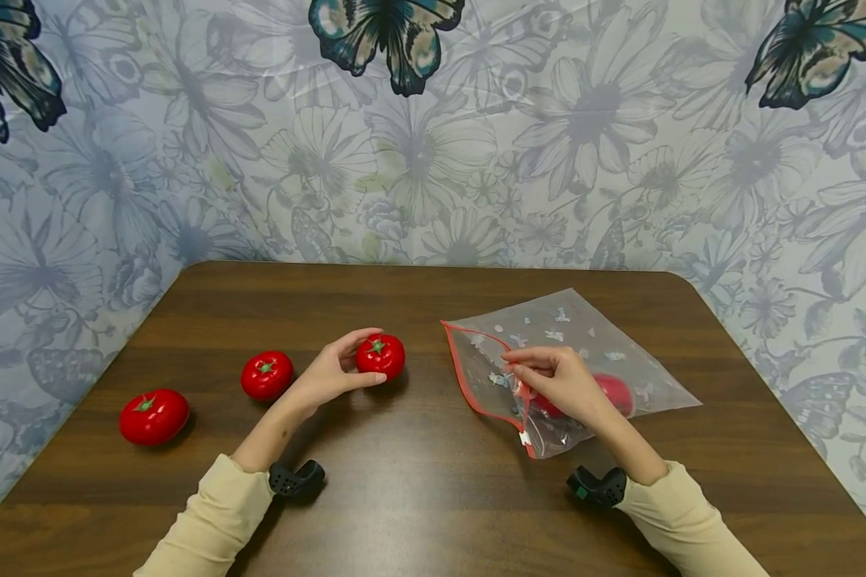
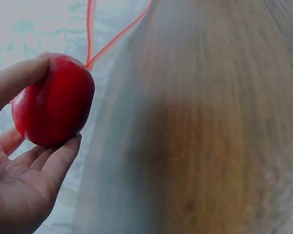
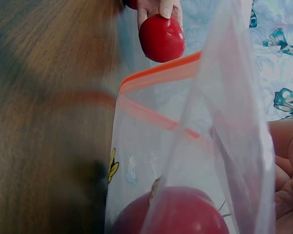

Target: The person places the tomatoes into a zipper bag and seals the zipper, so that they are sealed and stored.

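Note:
In the head view my left hand (image 1: pixel 329 374) grips a glossy red tomato (image 1: pixel 380 357) with a green star-shaped top, thumb on the near side and fingers on the far side. The left wrist view shows the same tomato (image 2: pixel 56 100) between thumb and fingertips. My right hand (image 1: pixel 559 383) pinches the upper edge of a clear zip bag (image 1: pixel 621 353) with an orange-red rim and a white slider (image 1: pixel 525 438), its mouth parted toward the left. Inside the bag lies a red tomato (image 3: pixel 171 214), partly hidden by my right hand in the head view.
Two more tomatoes sit left of my left hand, one (image 1: pixel 267 375) close to the wrist and another (image 1: pixel 154 417) farther out. All lie on a brown wooden table (image 1: pixel 433 513). Behind it hangs a flower-and-butterfly backdrop (image 1: pixel 433 160). Each wrist bears a black band.

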`<state>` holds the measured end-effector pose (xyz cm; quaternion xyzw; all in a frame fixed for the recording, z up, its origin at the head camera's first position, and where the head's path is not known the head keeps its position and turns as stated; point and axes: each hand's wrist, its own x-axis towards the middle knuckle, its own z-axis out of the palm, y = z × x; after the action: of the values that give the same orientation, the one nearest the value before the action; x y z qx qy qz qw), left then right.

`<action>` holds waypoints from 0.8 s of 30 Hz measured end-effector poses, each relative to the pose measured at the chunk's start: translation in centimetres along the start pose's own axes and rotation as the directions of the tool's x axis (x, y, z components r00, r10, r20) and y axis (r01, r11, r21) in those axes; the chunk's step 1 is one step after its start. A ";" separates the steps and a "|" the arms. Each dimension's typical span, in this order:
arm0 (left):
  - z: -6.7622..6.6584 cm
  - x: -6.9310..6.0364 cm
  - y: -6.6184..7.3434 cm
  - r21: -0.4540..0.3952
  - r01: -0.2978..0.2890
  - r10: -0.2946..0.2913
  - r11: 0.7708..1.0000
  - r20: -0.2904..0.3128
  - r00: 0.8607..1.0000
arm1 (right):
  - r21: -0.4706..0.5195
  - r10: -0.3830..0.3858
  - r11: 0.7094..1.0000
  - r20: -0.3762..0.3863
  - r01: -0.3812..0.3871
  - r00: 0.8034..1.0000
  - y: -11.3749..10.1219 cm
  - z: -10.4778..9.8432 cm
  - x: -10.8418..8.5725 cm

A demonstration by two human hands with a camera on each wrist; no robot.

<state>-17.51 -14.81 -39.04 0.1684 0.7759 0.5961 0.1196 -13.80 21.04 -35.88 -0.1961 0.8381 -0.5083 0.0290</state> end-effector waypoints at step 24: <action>0.9 -0.7 4.3 -0.015 -0.069 0.069 0.998 0.003 0.998 | 0.028 -0.013 1.000 -0.006 0.013 1.000 -0.1 0.0 -0.1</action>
<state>-16.02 -13.28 -35.12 0.1950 0.7650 0.6054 0.1016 -13.72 21.04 -35.79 -0.1994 0.8297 -0.5207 0.0259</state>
